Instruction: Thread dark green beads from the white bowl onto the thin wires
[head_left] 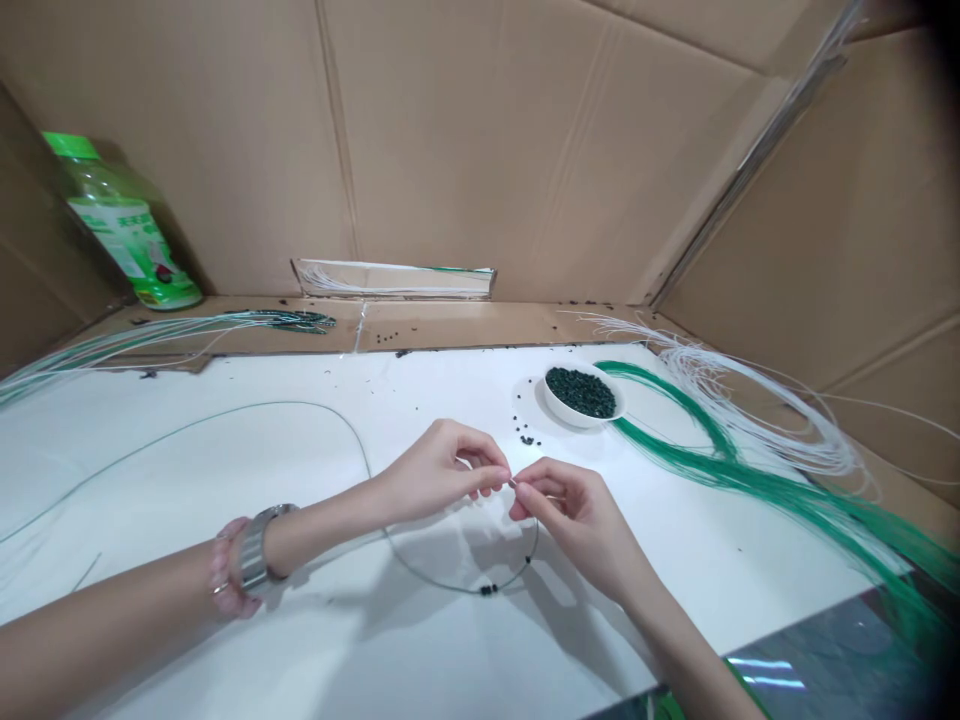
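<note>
Tip to tip now: the left hand (pixel 450 475) pinches its thumb and finger nearly closed at a tiny piece (pixel 512 483), too small to identify, while the right hand (pixel 577 510) pinches closed, apparently on the green cord (pixel 424 576) rising into it. Below, dark beads (pixel 488 590) sit strung on the loop over the white table (pixel 292 660). Threading, by the look of it; next calls for steady alignment, then a gentle pull.

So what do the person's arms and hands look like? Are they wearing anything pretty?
Yes! Above the left hand are a wide, shiny silver band and a bracelet of chunky pink beads. The right hand and its wrist show no jewellery. Neither hand wears a glove.
</note>
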